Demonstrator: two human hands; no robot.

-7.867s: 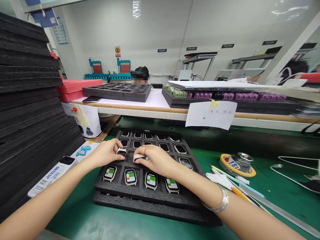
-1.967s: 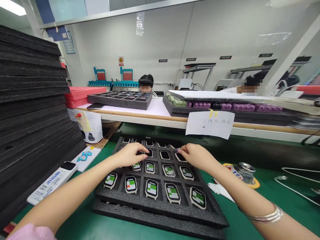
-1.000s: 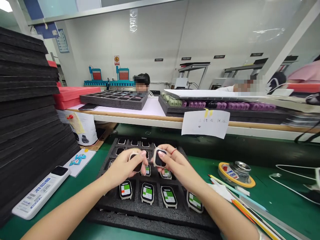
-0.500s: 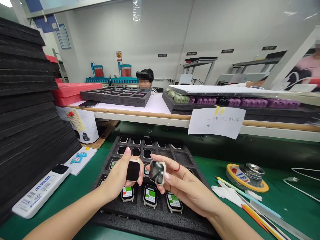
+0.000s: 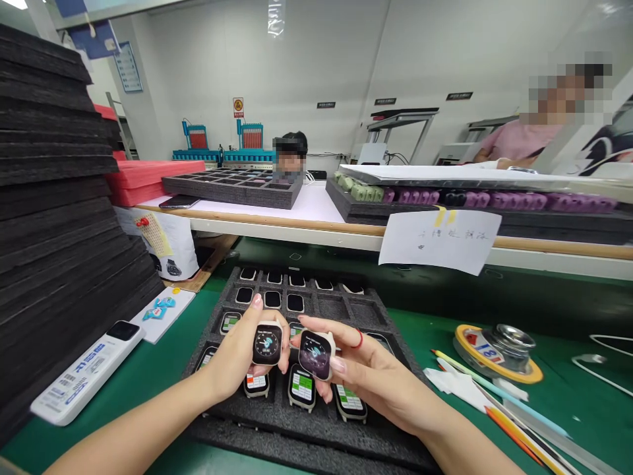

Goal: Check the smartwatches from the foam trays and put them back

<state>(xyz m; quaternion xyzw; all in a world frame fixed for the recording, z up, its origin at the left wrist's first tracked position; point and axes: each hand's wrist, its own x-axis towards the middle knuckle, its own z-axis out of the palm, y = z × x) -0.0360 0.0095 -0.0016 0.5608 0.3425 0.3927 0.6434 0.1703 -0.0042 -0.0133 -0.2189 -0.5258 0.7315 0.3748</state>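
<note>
My left hand [image 5: 237, 353] is closed around a smartwatch case [image 5: 268, 344] with a pale frame and no strap; its screen shows a dial. A second smartwatch case [image 5: 316, 355] of the same kind is gripped by my right hand [image 5: 368, 369], tilted slightly, its screen lit with a similar dial. Both are held side by side above a black foam tray [image 5: 316, 432]. In the tray's compartments lie several more watch cases, the near ones such as this watch [image 5: 301, 386] with green and white screens, the far ones dark. My hands hide part of the tray's middle.
Stacked black foam trays [image 5: 49, 198] rise at the left, beside a white boxy device [image 5: 89, 373]. A tape roll [image 5: 499, 353] and several pens [image 5: 519, 422] lie at right. A shelf [image 5: 297, 223] crosses behind, holding trays. Two people are beyond it.
Both watch screens, dark before, now show dials. My hands keep their grip and have barely moved. The view has shifted slightly, and the person at far right has come more into sight.
</note>
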